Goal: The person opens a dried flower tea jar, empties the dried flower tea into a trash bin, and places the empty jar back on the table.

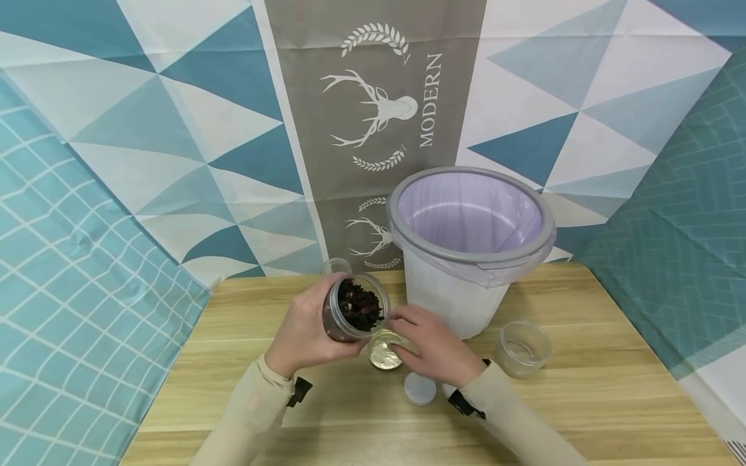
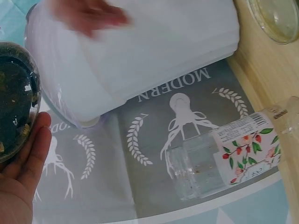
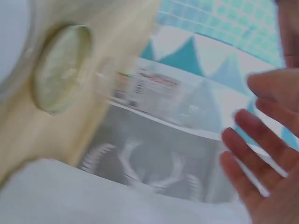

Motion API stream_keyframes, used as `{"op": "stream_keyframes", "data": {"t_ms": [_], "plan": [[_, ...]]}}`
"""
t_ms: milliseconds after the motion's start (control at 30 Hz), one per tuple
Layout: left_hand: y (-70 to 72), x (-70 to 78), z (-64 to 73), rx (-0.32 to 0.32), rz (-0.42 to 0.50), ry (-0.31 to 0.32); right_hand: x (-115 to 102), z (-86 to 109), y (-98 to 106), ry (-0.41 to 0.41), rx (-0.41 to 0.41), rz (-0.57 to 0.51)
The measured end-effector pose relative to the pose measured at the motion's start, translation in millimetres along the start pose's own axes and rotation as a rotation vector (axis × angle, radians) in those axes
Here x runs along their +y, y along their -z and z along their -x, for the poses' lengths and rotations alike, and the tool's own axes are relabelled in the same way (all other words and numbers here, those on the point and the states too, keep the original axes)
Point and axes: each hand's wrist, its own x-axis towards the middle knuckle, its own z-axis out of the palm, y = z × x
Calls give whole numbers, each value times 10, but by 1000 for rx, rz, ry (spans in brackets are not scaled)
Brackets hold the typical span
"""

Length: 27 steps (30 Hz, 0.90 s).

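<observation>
My left hand (image 1: pixel 297 336) grips a clear jar (image 1: pixel 331 316), tilted with its mouth turned toward my right hand. Dark dried petals (image 1: pixel 359 305) lie inside it. In the left wrist view, the jar's round base (image 2: pixel 16 102) rests against the fingers. My right hand (image 1: pixel 434 343) is beside the jar's rim, blurred; its fingers (image 3: pixel 259 161) are spread and slightly bent in the right wrist view, with nothing seen between them. Below the two hands stands a round clear container with a gold look (image 1: pixel 384 356). A white lid (image 1: pixel 419 388) lies near the right wrist.
A white bin (image 1: pixel 449 291) with a grey rim and purple liner stands behind the right hand. To the right sits a clear tub (image 1: pixel 524 349). At the table's back edge is a clear jar (image 1: pixel 336 266), whose flowered label (image 2: pixel 250 151) shows in the left wrist view.
</observation>
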Motion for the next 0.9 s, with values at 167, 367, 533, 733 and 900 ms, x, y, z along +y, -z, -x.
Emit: {"op": "stream_keyframes", "data": {"t_ms": [167,367,533,733,900], "plan": [[30,8,-78,17,12,28,-121,-39,426,192,346,22],[65,30,-199,40,65,90,-31,-112,929,164,679,99],[89,63,-359,50,129,154,196,-54,1169,-15,663,145],[89,81,-607,80,129,138,439,-40,1082,-55,682,215],[50,83,-785,90,131,125,538,-36,988,-87,712,245]]}}
